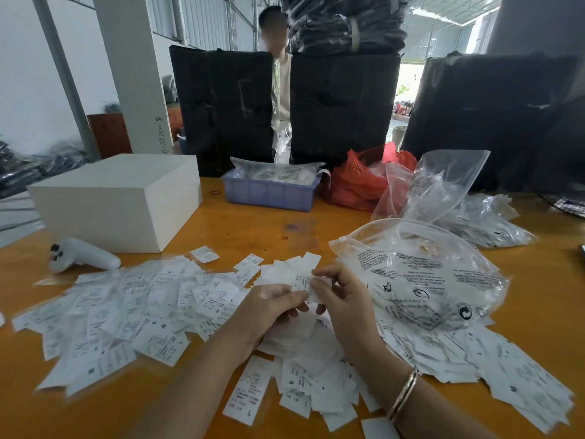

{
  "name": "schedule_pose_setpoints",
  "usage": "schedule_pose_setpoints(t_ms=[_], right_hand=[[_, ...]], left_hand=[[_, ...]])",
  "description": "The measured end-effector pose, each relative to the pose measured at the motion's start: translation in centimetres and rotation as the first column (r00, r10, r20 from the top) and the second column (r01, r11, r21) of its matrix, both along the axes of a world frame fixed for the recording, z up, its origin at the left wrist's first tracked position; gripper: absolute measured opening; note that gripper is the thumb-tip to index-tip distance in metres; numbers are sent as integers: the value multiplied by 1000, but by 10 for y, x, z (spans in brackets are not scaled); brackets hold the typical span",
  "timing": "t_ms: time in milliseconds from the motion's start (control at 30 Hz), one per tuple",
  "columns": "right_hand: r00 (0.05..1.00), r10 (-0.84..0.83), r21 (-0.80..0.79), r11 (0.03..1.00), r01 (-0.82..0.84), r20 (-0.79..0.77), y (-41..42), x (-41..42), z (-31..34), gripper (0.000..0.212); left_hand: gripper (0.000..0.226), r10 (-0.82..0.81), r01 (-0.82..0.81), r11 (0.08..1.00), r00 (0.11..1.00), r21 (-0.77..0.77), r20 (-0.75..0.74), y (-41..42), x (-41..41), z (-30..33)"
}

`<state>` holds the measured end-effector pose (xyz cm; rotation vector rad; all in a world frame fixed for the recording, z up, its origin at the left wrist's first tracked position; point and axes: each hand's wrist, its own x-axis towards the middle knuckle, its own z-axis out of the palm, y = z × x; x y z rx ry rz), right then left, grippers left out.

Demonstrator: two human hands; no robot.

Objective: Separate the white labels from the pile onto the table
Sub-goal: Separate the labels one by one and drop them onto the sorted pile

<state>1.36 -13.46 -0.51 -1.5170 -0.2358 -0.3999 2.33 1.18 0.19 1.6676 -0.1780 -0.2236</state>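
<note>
Head view shows both hands raised together just over the table [304, 217]: the left hand [269, 307] and right hand [340, 296] each pinch the same small bunch of white labels [302, 283], fingertips nearly meeting, so neither hand is free. That bunch stands roughly upright between the thumbs, its long axis running away from the person, with a fan of blank label backs showing just beyond the fingers. The loose pile [126, 312] spreads mostly to the left of the left hand, with more labels under and in front of both wrists and to the right of the right hand beneath a clear zip bag [421, 274]. I judge that peeling one label off turns on which thumb slides it; the left hand is nearer the spread to its left. How many labels are in the bunch cannot be told, the palms hide its lower edge, and the print is too blurred to read.
</note>
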Motion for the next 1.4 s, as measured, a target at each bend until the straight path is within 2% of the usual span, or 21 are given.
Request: schedule_pose_setpoints(t_ms=[133, 233, 367, 433, 567, 733, 867, 933, 1033, 1133, 1167, 1233, 1333, 1400], right_hand=[[998, 59, 66, 996, -58, -11, 1, 1, -1, 17], [999, 44, 96, 994, -41, -29, -3, 3, -2, 19], [999, 34, 7, 999, -34, -14, -1, 4, -3, 26], [999, 41, -18, 999, -42, -14, 1, 4, -4, 26], [998, 33, 44, 999, -30, -60, -3, 3, -3, 14], [992, 45, -23, 999, -48, -119, -2, 3, -1, 14], [981, 149, 30, 989, -147, -125, -2, 1, -2, 19], [976, 174, 17, 985, -173, -132, 0, 1, -2, 16], [985, 120, -12, 992, -123, -126, 1, 2, -1, 15], [989, 94, 71, 994, -86, -117, -2, 3, 0, 10], [990, 78, 100, 993, -66, -116, -4, 3, 1, 7], [993, 35, 107, 994, -22, -115, -7, 4, 1, 4], [992, 16, 49, 999, -10, -121, -6, 5, -1, 4], [993, 7, 32, 999, -3, -120, -4, 5, -2, 7]], left_hand=[[24, 70, -70, 997, 998, -40, -7, -1, 1, -1], [22, 84, -86, 992, 996, -96, -24, -1, 1, -1], [11, 30, -35, 998, 995, 52, 92, -3, -2, 0], [7, 35, -41, 998, 994, 55, 107, -4, -4, 0], [11, 151, -151, 989, 982, -6, 113, -2, 0, -2], [5, 66, -71, 997, 989, 38, 134, -2, -1, -4], [12, 54, -59, 998, 989, 27, 140, -2, 1, -4], [17, 57, -72, 993, 985, 90, 163, -1, 2, -4], [11, -4, -25, 991, 978, 134, 209, 0, 0, -2], [10, -68, 26, 989, 953, 143, 297, 0, -2, -1], [5, -42, 5, 993, 950, 122, 310, 0, -3, 1], [22, 47, -69, 996, 946, 58, 319, 1, -1, -2], [8, 156, -164, 986, 936, 0, 316, 2, 3, -7], [12, 196, -195, 980, 930, -35, 310, 2, 4, -9]])
